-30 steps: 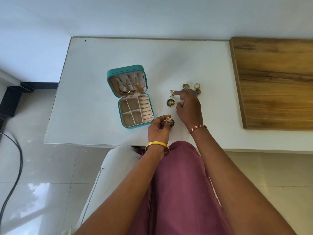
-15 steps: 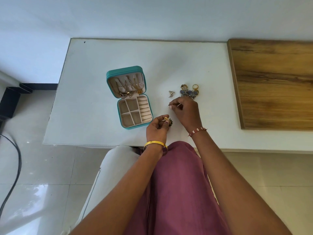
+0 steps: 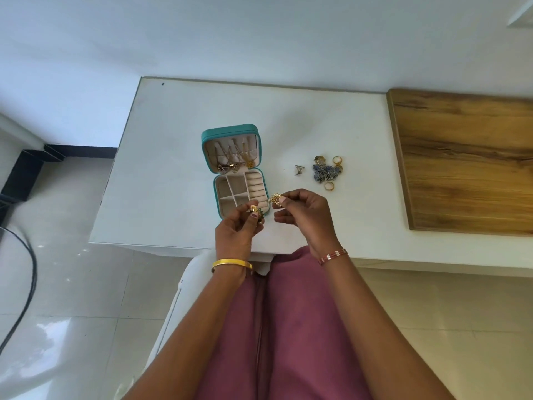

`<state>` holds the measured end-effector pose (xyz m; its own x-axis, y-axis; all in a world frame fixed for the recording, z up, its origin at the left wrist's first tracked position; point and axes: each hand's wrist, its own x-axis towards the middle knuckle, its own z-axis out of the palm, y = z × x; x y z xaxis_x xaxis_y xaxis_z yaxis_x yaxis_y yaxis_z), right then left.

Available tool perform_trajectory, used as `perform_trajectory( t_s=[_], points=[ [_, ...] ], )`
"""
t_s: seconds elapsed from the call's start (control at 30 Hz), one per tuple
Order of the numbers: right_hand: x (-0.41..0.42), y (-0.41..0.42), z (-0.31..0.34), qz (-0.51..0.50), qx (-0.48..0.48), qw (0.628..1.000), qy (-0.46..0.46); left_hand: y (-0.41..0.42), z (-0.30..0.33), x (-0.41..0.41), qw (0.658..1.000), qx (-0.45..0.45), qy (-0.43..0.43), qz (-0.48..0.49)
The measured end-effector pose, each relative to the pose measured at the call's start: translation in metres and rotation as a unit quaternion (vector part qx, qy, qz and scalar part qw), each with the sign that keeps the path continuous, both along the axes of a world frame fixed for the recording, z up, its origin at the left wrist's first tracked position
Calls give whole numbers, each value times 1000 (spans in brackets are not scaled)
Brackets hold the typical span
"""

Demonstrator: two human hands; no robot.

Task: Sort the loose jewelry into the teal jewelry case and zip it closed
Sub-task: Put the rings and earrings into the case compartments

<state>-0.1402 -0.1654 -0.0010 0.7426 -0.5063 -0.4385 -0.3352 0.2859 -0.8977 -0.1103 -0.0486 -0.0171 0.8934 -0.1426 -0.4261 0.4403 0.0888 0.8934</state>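
Note:
The teal jewelry case (image 3: 208, 138) lies open on the white table (image 3: 173, 168), lid up with necklaces hanging inside, beige compartments below. My left hand (image 3: 238, 230) pinches a gold and dark green earring (image 3: 256, 210) just over the case's near right corner. My right hand (image 3: 305, 216) pinches a matching gold earring (image 3: 276, 198) beside the case's right edge. Loose jewelry lies further right: a small silver triangular piece (image 3: 298, 169), a blue and gold cluster (image 3: 326, 170), and gold rings (image 3: 329, 185).
A wooden board (image 3: 467, 163) covers the table's right part. A black cable (image 3: 26, 284) runs over the tiled floor at left. My lap in maroon cloth sits below the table's near edge.
My right hand picked the second earring off the table and drew it back toward the case. My left hand lifted its earring toward the case's corner. The camera view shifted down.

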Motion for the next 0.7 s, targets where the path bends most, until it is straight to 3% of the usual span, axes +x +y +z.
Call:
perform_trajectory(
  t_s=[0.3,0.7],
  points=[
    [21,34,-7,61,-134,988,35,36,-6,21,993,49,-33,105],
    [47,57,-10,102,-297,948,55,40,-13,27,993,40,-1,111]
  ],
)
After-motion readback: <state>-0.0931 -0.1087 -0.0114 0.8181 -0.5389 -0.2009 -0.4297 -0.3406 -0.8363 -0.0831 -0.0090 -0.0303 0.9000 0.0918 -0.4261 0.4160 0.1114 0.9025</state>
